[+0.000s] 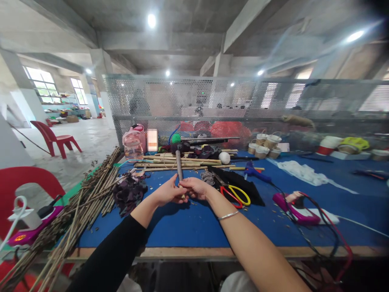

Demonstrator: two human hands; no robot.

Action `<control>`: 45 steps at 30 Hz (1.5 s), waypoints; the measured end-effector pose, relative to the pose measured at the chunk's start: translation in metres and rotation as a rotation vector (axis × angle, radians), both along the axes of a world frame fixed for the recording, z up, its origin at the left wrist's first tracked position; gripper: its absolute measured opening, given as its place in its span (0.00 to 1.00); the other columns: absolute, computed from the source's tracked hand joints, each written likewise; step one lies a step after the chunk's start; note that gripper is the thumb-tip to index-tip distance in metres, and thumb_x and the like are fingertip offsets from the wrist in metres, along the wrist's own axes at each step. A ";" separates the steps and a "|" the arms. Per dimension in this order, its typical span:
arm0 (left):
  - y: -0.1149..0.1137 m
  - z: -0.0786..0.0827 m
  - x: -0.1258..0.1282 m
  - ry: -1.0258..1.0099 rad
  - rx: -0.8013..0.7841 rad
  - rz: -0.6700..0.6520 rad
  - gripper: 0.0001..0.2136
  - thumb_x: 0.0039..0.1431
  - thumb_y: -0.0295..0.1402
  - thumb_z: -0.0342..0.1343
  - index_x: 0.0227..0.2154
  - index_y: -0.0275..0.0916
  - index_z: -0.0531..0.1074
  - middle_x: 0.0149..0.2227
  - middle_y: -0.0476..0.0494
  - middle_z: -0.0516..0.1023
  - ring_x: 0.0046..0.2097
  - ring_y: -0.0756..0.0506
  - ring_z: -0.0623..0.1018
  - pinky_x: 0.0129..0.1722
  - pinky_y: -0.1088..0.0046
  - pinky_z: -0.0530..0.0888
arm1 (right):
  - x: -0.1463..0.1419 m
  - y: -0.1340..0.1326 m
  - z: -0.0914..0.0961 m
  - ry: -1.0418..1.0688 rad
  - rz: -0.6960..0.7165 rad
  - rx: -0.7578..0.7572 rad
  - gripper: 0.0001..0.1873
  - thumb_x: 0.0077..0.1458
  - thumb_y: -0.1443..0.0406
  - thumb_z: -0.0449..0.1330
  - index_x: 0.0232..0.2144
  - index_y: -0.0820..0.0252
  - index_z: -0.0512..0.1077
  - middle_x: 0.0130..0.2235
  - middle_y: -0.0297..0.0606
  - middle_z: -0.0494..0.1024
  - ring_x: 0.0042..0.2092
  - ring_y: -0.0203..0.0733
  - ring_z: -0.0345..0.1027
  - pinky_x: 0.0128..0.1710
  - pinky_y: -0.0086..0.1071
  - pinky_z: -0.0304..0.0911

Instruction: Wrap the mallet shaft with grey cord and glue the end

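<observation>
Fingers of my left hand (169, 191) and right hand (197, 188) clamp together on the near end of a grey-brown stick (179, 164), held over the blue tabletop (185, 233) and pointing away from me; whether its far end joins the dark bundle (183, 147) beyond, I cannot tell. Near my right wrist lie a coil of grey cord (207, 177) and red-and-yellow-handled scissors (230, 188); leftward, a crumpled dark cloth (129, 195). Pale rods (165, 165) lie beyond, before a perforated metal screen (188, 91).
</observation>
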State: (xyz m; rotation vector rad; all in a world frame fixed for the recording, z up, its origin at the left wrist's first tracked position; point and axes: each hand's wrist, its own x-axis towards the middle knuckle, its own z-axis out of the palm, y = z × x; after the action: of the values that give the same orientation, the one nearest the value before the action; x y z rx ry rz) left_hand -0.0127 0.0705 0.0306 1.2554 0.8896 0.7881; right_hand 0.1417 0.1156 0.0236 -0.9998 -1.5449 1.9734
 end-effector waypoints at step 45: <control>0.001 0.002 -0.004 0.063 -0.084 -0.033 0.27 0.50 0.34 0.60 0.53 0.37 0.59 0.32 0.38 0.78 0.27 0.47 0.78 0.22 0.77 0.71 | 0.004 0.004 -0.003 0.101 -0.068 -0.028 0.14 0.43 0.62 0.65 0.28 0.63 0.65 0.14 0.21 0.59 0.14 0.23 0.43 0.13 0.21 0.33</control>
State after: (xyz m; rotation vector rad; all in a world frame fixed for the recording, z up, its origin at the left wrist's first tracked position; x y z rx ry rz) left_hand -0.0165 0.0713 0.0330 1.2231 0.9412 0.6818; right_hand 0.1460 0.1196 0.0205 -0.9358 -1.4146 1.9720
